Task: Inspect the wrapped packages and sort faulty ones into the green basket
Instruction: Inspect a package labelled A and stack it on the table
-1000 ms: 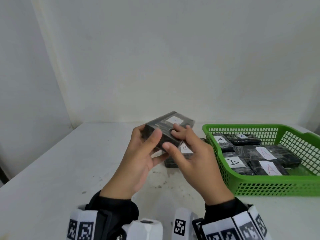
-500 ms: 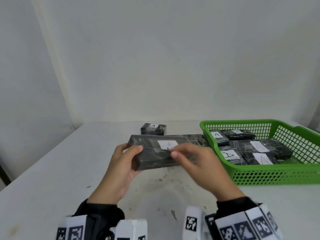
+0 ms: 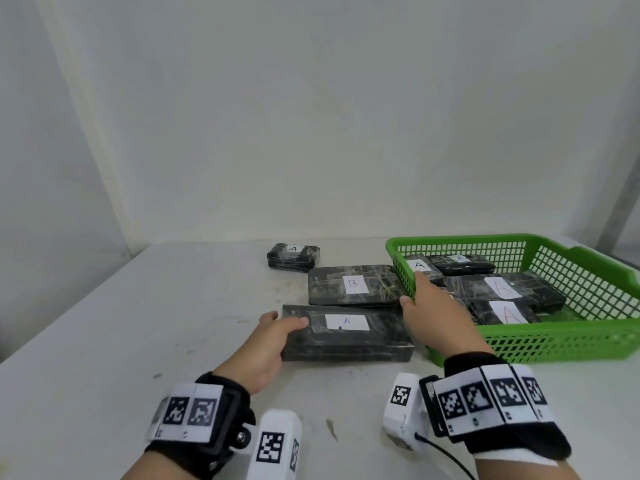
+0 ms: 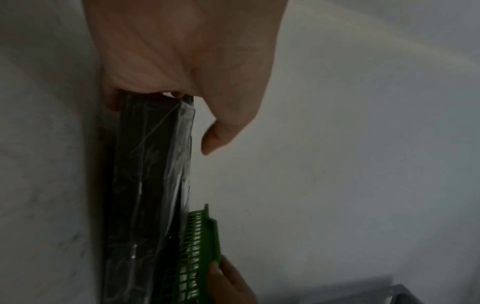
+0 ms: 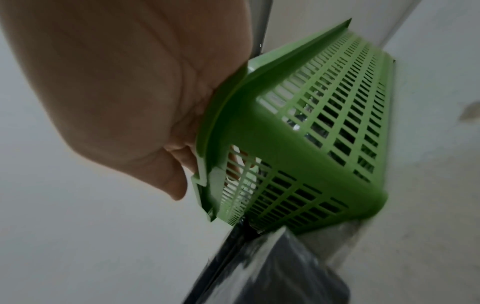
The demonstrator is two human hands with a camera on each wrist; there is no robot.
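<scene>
A white table [image 3: 104,334] fills the lower half of the head view, its top scuffed with small dark marks toward 6 o'clock. Plain off-white walls [image 3: 311,116] rise behind it, meeting in a corner at about 10 o'clock. A grey upright strip [image 3: 620,202] stands at 3 o'clock. The light is soft and even.

Green basket [image 3: 554,337] (black packages [image 3: 353,285])
</scene>
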